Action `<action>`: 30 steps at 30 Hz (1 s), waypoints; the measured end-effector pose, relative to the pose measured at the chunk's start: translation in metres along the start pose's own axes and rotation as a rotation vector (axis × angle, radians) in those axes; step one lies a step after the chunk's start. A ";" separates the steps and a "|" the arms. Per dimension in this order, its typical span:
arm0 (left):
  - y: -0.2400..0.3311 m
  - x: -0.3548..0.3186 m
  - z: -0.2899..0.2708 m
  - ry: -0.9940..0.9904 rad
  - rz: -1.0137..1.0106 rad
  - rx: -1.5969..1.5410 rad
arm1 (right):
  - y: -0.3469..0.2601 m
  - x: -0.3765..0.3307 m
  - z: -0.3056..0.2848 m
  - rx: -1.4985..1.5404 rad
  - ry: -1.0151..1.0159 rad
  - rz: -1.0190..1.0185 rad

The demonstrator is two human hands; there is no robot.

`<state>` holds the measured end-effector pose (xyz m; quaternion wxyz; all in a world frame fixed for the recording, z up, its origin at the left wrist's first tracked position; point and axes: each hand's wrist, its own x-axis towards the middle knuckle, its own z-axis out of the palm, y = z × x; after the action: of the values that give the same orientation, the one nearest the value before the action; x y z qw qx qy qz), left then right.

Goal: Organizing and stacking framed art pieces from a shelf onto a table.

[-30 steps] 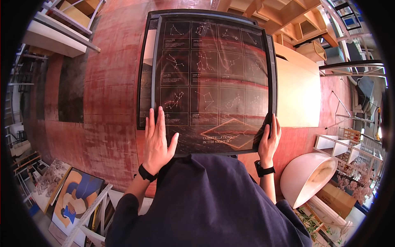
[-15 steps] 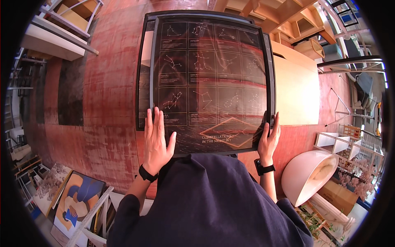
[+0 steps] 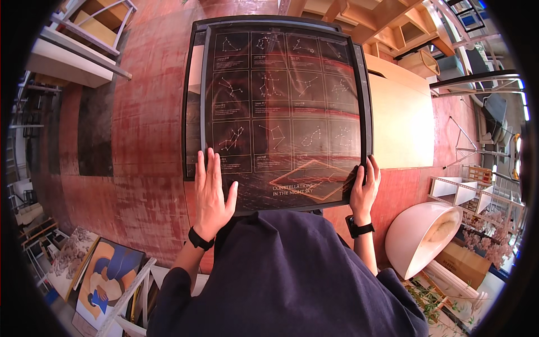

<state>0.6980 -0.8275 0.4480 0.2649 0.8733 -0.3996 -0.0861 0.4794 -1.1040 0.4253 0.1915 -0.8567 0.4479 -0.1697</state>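
A large framed poster [image 3: 283,101] with a black frame and white line drawings of constellations stands in front of my body, its near edge by my dark shirt. Behind it, sticking out at the left and top, is another black-framed picture [image 3: 193,112]. My left hand [image 3: 210,196] lies along the lower left side of the front frame, fingers stretched and thumb apart over its face. At the lower right corner my right hand [image 3: 365,188] grips the frame's side, its fingers bent against the edge and its thumb on the front. A dark band circles each wrist.
Right of the frames lies a pale wooden board [image 3: 401,112] on the worn red floor [image 3: 146,129]. A white rounded shell-like piece [image 3: 415,236] stands at lower right. Wooden shelving [image 3: 370,22] is beyond. Leaning pictures [image 3: 104,281] are at lower left, a white bench-like piece [image 3: 67,59] upper left.
The framed poster has shifted very slightly left in view. My right hand's fingers have bent more at the frame's edge; my left hand keeps its place on the frame.
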 end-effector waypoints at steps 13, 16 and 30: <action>0.005 0.003 -0.007 -0.050 0.020 0.099 | -0.012 0.003 -0.004 0.056 0.014 0.006; 0.004 0.002 -0.005 -0.050 0.049 0.142 | -0.011 0.001 -0.001 0.064 0.031 0.019; 0.004 0.002 -0.002 0.000 -0.015 0.003 | -0.006 0.001 0.002 0.024 0.054 0.015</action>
<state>0.6974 -0.8307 0.4518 0.2629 0.8768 -0.3930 -0.0876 0.4849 -1.1014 0.4269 0.1909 -0.8461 0.4572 -0.1965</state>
